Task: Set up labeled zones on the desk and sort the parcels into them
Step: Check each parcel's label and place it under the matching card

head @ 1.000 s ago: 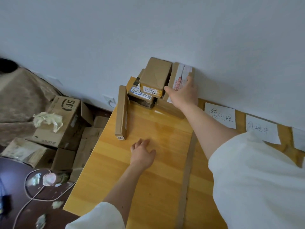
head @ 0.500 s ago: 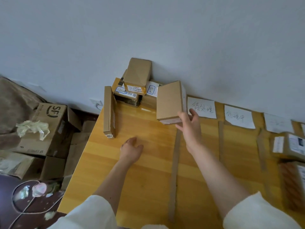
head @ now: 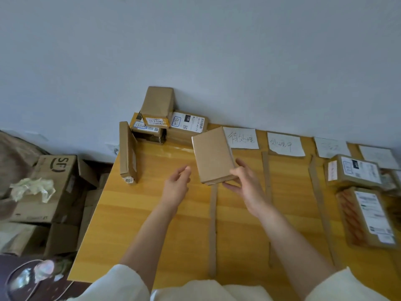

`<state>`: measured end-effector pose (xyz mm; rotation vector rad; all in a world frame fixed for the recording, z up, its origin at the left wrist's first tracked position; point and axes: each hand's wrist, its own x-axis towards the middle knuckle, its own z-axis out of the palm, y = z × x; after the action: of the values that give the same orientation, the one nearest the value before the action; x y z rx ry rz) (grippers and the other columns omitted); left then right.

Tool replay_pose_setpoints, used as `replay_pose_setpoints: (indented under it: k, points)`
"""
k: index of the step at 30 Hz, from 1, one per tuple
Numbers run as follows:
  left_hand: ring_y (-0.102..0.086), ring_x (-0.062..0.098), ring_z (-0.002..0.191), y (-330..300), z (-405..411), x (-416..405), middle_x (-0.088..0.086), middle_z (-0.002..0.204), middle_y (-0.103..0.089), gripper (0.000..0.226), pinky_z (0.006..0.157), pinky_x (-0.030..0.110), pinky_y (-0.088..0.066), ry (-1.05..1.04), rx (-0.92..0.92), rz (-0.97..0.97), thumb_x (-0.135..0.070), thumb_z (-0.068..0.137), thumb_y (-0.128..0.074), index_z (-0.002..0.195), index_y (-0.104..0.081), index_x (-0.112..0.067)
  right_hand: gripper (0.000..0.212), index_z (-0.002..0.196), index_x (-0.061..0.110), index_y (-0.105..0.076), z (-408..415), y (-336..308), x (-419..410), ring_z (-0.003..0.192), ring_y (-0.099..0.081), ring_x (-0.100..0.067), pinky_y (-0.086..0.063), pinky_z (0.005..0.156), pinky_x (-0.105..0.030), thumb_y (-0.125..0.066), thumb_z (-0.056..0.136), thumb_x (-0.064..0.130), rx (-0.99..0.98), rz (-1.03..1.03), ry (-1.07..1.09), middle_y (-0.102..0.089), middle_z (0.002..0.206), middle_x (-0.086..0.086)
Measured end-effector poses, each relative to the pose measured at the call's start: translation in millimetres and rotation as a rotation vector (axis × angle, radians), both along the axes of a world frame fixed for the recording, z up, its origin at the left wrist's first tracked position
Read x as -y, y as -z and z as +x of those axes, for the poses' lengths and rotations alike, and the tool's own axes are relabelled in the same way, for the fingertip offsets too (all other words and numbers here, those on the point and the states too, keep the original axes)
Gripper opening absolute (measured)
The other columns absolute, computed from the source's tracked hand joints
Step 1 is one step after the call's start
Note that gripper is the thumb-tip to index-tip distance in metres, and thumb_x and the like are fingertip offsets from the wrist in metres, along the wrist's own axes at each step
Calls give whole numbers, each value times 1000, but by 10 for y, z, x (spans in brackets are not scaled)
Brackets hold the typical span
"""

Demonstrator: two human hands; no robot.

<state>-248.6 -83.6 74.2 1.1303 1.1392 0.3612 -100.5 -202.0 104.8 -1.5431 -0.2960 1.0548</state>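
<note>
Now, take the long yellow wooden desk (head: 173,213) as your landmark: everything sorts across its top. Strips of brown cardboard (head: 213,224) run from its near edge toward the wall and split it into lanes, and each lane is headed by a white handwritten paper label (head: 240,138) lying at the desk's far edge. At the far-left corner of the desk sits the unsorted pile of brown cardboard parcels (head: 156,118), with a flat brown carton (head: 128,152) standing on edge just beside it. Toward the desk's right end, two labelled parcels (head: 366,216) already lie in a lane.

Your right hand (head: 245,183) holds the plain brown cardboard box (head: 213,155) by its near corner, thumb on top and fingers curled underneath, lifted clear of the desk above the leftmost strip. Your left hand (head: 176,185) hovers just left of the box, fingers loosely spread and holding nothing.

To do this step well, bring the left hand under the free edge so the box does not pivot on that single corner. The face towards you is blank, so turn it to find the shipping label before choosing a lane. Then set it down flat, wholly inside one lane and clear of the strips.
</note>
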Motion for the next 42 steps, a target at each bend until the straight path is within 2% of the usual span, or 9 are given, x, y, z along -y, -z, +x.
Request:
replay_pose_setpoints:
  k: [2,5,14,23,28,32,36,39,42]
  points:
    - [-60,15,111,-66,33,98,-3,122,-63,38,92,34,-51,-10,71,-54,-43,97,-47,130,-54,-25,36,119,10,-58,4,6,94,100,-61,-23,-55,82,-38,-44,93,30,-271,112,82,-62,108,-11]
    - [-62,14,113,-106,65,238,-2,123,-66,41,94,36,-52,3,147,-101,-47,98,-44,134,-53,-28,54,112,8,-65,-10,70,251,92,-60,-29,-50,79,-37,-38,88,47,-598,132,141,-66,99,-18]
    - [-65,12,112,-182,121,581,-3,121,-68,43,99,41,-50,79,262,-114,-58,94,-41,132,-52,-40,57,99,7,-70,-13,169,512,73,-59,-25,-43,66,-32,-37,87,52,-739,107,171,-67,84,-14]
    - [-61,20,116,-189,57,662,3,121,-67,59,97,42,-52,143,296,-128,-62,82,-53,131,-55,-29,62,108,13,-66,191,152,689,54,-53,-20,-36,44,-21,-44,81,65,-581,-130,36,-64,79,-10]
    - [-65,28,106,-118,59,778,11,126,-64,87,93,39,-54,108,361,-294,-40,64,-78,141,-40,-26,88,115,19,-66,176,85,666,72,-59,-18,-43,62,-27,-68,53,80,-568,144,149,-67,88,-7]
    - [-64,28,113,-121,108,898,8,122,-68,89,105,41,-45,170,423,-335,-25,70,-80,142,-28,-29,61,116,27,-67,-35,45,633,94,-64,-9,-44,80,-28,-80,64,56,-323,78,-102,-73,102,6]
    - [-65,19,113,-118,66,914,1,123,-68,110,100,42,-48,247,324,-297,-41,56,-88,145,-24,-30,57,130,16,-59,-89,30,613,104,-65,-15,-46,100,-38,-71,80,40,-344,65,-43,-72,114,-2]
    - [-60,15,118,-85,7,916,3,132,-60,123,104,43,-46,267,272,-278,-37,48,-94,147,-21,-34,33,117,21,-64,-65,13,651,94,-68,-16,-51,94,-39,-65,88,37,-342,45,28,-75,101,0]
    - [-60,11,115,-71,-24,914,-1,127,-62,99,105,41,-44,233,208,-267,-19,61,-87,144,-34,-27,22,103,24,-68,-19,40,719,88,-64,-16,-48,88,-38,-61,88,39,-320,-28,88,-76,83,6]
